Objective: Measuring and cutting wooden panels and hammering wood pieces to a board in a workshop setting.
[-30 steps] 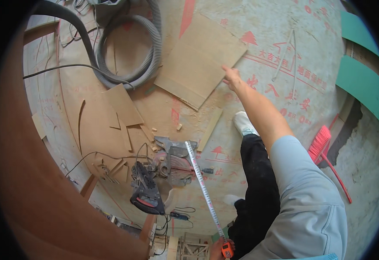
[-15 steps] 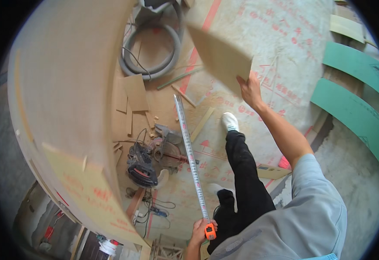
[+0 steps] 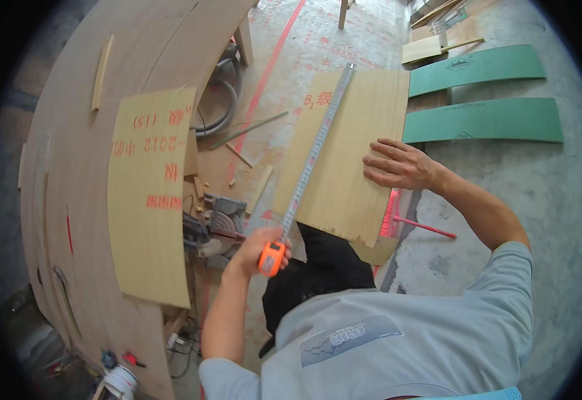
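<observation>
My left hand (image 3: 257,243) is closed around an orange tape measure (image 3: 271,259), low in the middle of the view. Its extended metal blade (image 3: 314,150) runs diagonally up over a pale yellow board (image 3: 347,200) with red printing, reaching near the board's upper edge. My right hand (image 3: 401,165) lies on the board's right part, fingers slightly spread and bent over its surface. The board is in front of my body, above my bent dark-trousered legs (image 3: 324,267), and hides part of them.
A large plywood surface (image 3: 77,167) with another yellow board (image 3: 144,253) fills the left. A mitre saw (image 3: 211,230), grey hose (image 3: 221,120) and offcuts (image 3: 261,187) lie between. At right are green curved panels (image 3: 484,120) and a pink broom (image 3: 424,227).
The board has come toward my body, printed face showing, with my right hand now on top of it. My left hand has risen, bringing the tape blade across the board. The view has shifted.
</observation>
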